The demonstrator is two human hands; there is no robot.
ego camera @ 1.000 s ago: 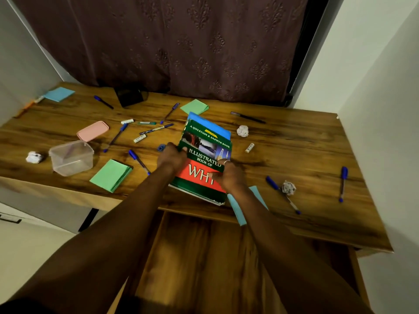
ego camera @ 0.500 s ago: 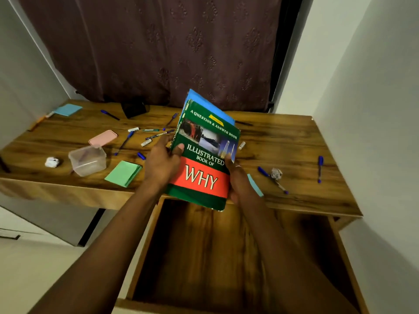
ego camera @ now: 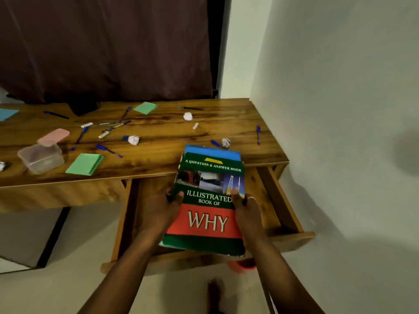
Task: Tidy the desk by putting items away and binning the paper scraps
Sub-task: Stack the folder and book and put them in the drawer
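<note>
Gripping book (ego camera: 209, 200), left hand (ego camera: 158, 209), right hand (ego camera: 247, 211) (thumbs on cover), above open drawer (ego camera: 283, 209)

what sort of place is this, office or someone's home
Probably a home study corner: a brown wooden desk with a pulled-out drawer, blue pens and green paper pads strewn on it, and a dark maroon curtain behind.

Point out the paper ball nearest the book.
The paper ball beside the blue pen, right behind the book; the others lie farther left.

home study corner | wooden desk (ego camera: 158, 141) | curtain (ego camera: 102, 46) | pens (ego camera: 108, 150)
</note>
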